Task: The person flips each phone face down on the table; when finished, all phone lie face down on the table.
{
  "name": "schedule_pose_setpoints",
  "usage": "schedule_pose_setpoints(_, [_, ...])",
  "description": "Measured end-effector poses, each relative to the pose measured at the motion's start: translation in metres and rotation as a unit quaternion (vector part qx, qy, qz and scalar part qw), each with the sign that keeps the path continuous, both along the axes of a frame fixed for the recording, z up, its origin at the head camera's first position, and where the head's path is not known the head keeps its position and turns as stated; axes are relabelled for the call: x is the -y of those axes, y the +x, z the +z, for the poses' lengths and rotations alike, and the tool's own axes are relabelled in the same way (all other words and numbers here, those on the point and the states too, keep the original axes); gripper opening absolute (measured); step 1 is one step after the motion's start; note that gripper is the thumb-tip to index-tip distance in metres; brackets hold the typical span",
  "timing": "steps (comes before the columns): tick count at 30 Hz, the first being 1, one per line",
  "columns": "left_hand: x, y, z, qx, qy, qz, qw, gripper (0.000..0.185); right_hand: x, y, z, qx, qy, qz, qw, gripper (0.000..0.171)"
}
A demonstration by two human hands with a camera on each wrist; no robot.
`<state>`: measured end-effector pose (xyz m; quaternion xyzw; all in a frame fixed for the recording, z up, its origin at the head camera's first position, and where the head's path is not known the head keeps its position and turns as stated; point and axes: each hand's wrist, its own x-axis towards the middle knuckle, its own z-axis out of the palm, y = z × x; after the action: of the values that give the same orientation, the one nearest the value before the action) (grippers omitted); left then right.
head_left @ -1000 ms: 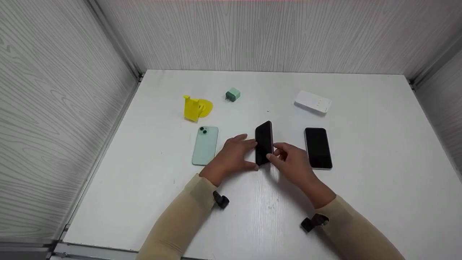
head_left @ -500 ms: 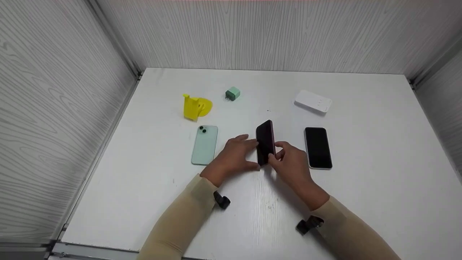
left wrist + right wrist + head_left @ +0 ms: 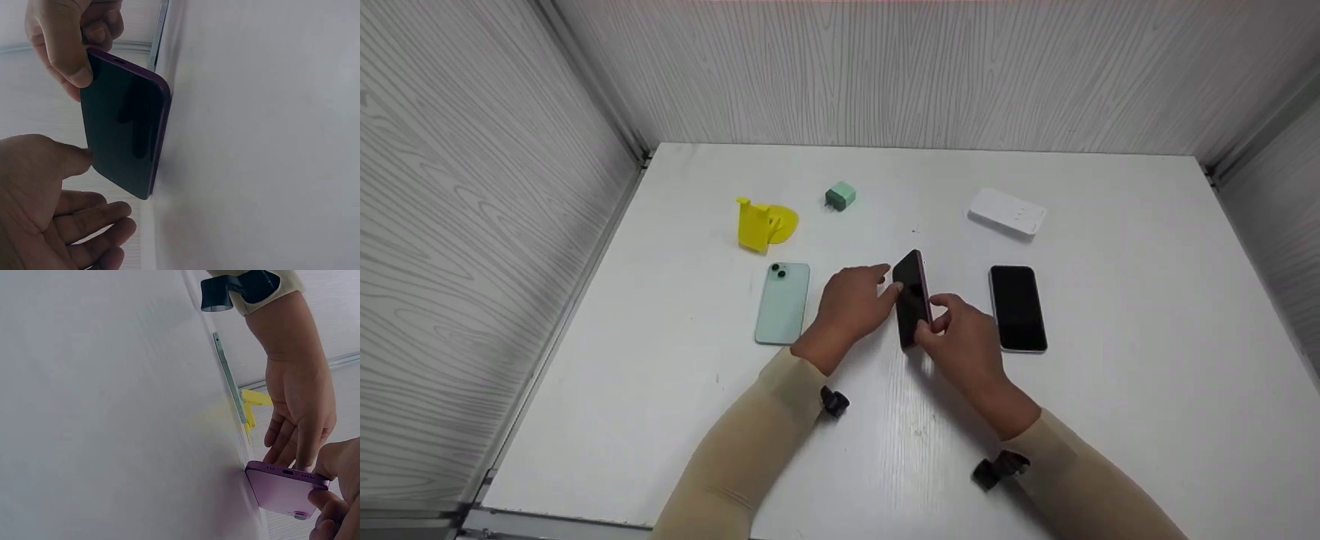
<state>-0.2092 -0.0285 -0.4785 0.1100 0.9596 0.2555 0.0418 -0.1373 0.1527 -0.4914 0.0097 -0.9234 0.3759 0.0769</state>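
Purple phone (image 3: 912, 298) stands tilted on one long edge near the middle of the white table (image 3: 1110, 390), its dark screen turned toward the person's left, its purple back toward the right. Right hand (image 3: 962, 345) pinches the phone's near end, thumb on the screen side and curled fingers on the back; the right wrist view shows the fingers (image 3: 323, 506) wrapped about the bottom edge with its port. Left hand (image 3: 851, 304) rests against the screen side with fingers nearly straight and relaxed, fingertips touching the phone; in the left wrist view its thumb (image 3: 67, 160) meets the screen's edge. Left of that hand, a pale green phone (image 3: 782, 303) lies face down, camera end away from the person. Right of the held phone, a black-screened phone (image 3: 1018, 307) lies face up. Farther back stand a yellow phone stand (image 3: 763, 222), a small green charger plug (image 3: 840, 196) and a white flat box (image 3: 1007, 212), well apart from one another.
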Motion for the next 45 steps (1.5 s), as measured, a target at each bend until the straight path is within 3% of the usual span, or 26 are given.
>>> schedule_pose_setpoints(4, [-0.01,-0.009,0.009,-0.013,0.01,0.054,0.9984,0.051,0.001,0.001,0.001,-0.008,0.009,-0.004,1.0,0.042])
schedule_pose_setpoints(8, [-0.021,-0.018,0.015,-0.025,0.011,0.074,0.9968,0.052,0.001,0.003,0.001,-0.014,0.021,-0.002,1.0,0.041])
schedule_pose_setpoints(17, [-0.042,-0.03,0.019,-0.04,-0.039,0.064,0.9964,0.05,0.005,0.005,0.002,-0.03,0.038,0.003,0.999,0.041])
schedule_pose_setpoints(22, [-0.049,-0.032,0.02,-0.05,-0.05,0.062,0.9956,0.038,0.005,0.007,0.001,-0.053,0.055,0.013,0.997,0.041])
schedule_pose_setpoints(27, [-0.055,-0.034,0.023,-0.054,-0.078,0.063,0.9935,0.037,0.005,0.009,0.001,-0.077,0.072,0.025,0.994,0.04])
schedule_pose_setpoints(36, [-0.056,-0.038,0.023,-0.053,-0.115,0.081,0.9886,0.029,0.007,0.011,0.003,-0.079,0.075,0.041,0.993,0.04])
schedule_pose_setpoints(45, [-0.049,-0.036,0.024,-0.058,-0.079,0.088,0.9913,0.029,0.006,0.011,0.0,-0.111,0.076,0.055,0.989,0.04])
